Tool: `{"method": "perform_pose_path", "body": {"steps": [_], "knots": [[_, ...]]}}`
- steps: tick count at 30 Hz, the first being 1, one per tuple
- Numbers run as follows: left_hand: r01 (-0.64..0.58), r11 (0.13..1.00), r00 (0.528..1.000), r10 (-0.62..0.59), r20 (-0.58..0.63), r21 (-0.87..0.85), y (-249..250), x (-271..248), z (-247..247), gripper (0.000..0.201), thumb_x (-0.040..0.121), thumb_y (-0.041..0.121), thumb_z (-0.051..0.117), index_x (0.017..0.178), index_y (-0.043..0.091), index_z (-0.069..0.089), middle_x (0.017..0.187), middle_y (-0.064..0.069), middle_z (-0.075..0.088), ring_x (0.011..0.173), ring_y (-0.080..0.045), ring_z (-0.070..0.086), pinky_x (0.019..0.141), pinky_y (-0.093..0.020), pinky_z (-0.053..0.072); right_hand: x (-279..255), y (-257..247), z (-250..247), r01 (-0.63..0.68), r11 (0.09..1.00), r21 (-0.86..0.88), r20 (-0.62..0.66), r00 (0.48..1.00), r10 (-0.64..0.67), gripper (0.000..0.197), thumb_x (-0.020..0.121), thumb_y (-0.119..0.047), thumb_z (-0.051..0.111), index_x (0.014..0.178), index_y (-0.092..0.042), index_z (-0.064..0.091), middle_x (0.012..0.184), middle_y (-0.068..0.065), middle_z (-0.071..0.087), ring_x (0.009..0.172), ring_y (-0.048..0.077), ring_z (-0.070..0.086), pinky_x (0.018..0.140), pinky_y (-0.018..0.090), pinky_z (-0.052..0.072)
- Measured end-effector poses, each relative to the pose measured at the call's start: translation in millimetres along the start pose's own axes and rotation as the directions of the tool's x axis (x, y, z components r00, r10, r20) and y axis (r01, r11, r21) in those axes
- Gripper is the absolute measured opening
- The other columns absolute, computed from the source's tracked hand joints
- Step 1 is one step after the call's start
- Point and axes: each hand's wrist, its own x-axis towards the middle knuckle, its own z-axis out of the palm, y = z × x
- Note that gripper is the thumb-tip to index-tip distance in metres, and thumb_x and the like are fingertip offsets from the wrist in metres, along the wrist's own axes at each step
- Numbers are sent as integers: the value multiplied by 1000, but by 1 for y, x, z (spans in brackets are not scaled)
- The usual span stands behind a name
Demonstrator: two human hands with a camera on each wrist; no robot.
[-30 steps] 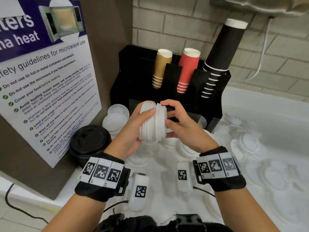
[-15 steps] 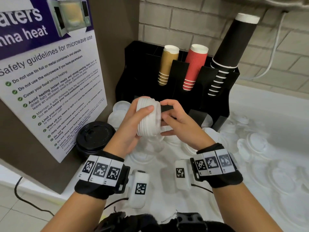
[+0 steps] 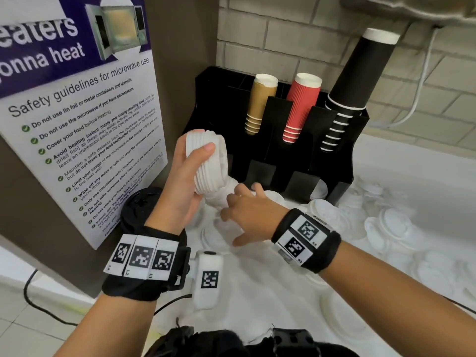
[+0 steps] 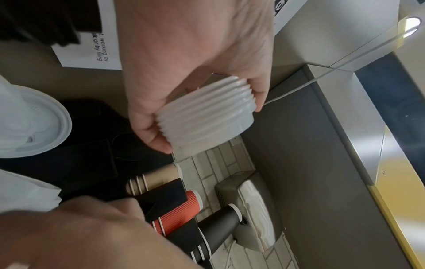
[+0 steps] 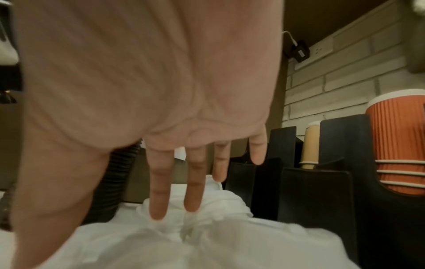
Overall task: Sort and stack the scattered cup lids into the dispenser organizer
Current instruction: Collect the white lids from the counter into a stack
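Note:
My left hand (image 3: pixel 192 173) grips a stack of white lids (image 3: pixel 210 163) on its side, thumb over the rims, held up in front of the black dispenser organizer (image 3: pixel 224 104). The left wrist view shows the same lid stack (image 4: pixel 207 112) wrapped by my fingers. My right hand (image 3: pixel 244 210) hovers palm down with straight, spread fingers (image 5: pixel 158 193) just above loose white lids (image 5: pixel 195 218) on the white counter and holds nothing. Several more loose white lids (image 3: pixel 394 228) lie scattered to the right.
The organizer holds a tan cup stack (image 3: pixel 260 104), a red cup stack (image 3: pixel 300 106) and a tall black cup stack (image 3: pixel 353 83). A pile of black lids (image 3: pixel 139 210) sits at the left beside a microwave safety poster (image 3: pixel 77 130). A brick wall stands behind.
My right hand let go of the lid stack and dropped, open, over the loose lids on the counter. My left hand alone lifted the stack up and to the left.

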Motion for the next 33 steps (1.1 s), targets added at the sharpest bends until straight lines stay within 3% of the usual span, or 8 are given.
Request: {"method": "perform_pose_path", "body": {"steps": [5, 9, 13, 17, 21, 25, 29, 33], "knots": [[3, 999, 1000, -3, 15, 35, -1, -2, 0, 48, 75, 33, 61, 122, 28, 51, 114, 2, 59, 102, -10, 61, 81, -27, 50, 11, -12, 7, 56, 994, 93, 72, 995, -63, 96, 65, -55, 78, 145, -38, 28, 138, 1, 43, 130, 26, 25, 107, 56, 14], [6, 999, 1000, -7, 14, 46, -1, -1, -1, 46, 75, 34, 62, 120, 30, 52, 112, 5, 60, 100, -9, 61, 78, -27, 50, 18, -16, 10, 59, 991, 120, 84, 994, -69, 88, 69, -46, 78, 143, -41, 31, 128, 1, 51, 124, 26, 30, 101, 54, 19], [-8, 999, 1000, 7, 18, 47, 0, -2, -1, 50, 76, 34, 62, 124, 27, 50, 119, 1, 58, 106, -12, 59, 84, -29, 51, 16, -8, 4, 60, 956, 287, -48, 998, -48, 76, 72, -41, 74, 138, -41, 36, 126, -2, 49, 117, 23, 35, 90, 44, 29], [-85, 995, 996, 83, 31, 44, 5, -2, 1, 47, 79, 32, 60, 123, 24, 48, 116, 1, 56, 100, -10, 59, 75, -25, 53, -1, 10, 2, 91, 722, 686, -193, 979, 60, 78, 71, -31, 75, 138, -37, 35, 127, 1, 45, 115, 20, 43, 96, 40, 43], [-129, 991, 991, 128, 27, 34, 5, -2, 1, 47, 80, 31, 60, 124, 23, 46, 116, 1, 54, 100, -11, 57, 79, -26, 49, -25, 25, 4, 137, 451, 882, -311, 888, 339, 68, 73, -21, 77, 128, -35, 40, 118, -4, 47, 105, 14, 52, 81, 23, 47], [-39, 995, 997, 33, 70, 88, -6, -4, 5, 59, 71, 38, 69, 125, 26, 49, 113, 4, 57, 99, -9, 59, 78, -28, 50, -47, 25, 0, 264, 123, 957, -287, 786, 547, 60, 79, -20, 70, 128, -41, 43, 118, -5, 56, 107, 17, 61, 90, 36, 55], [92, 988, 984, -109, 144, 121, -18, -7, 9, 60, 71, 38, 69, 127, 27, 51, 114, 0, 61, 100, -14, 63, 69, -27, 53, -62, 16, -10, 375, 103, 921, -371, 767, 523, 64, 75, -25, 66, 133, -41, 44, 126, -5, 56, 114, 16, 58, 95, 43, 52], [141, 979, 966, -168, 195, 148, -23, -10, 12, 63, 62, 49, 70, 121, 34, 55, 121, -6, 61, 110, -23, 62, 80, -39, 53, -64, 12, -13, 409, 112, 906, -410, 777, 477, 65, 78, -8, 63, 135, -33, 44, 130, -2, 51, 118, 14, 54, 92, 42, 54]]}}
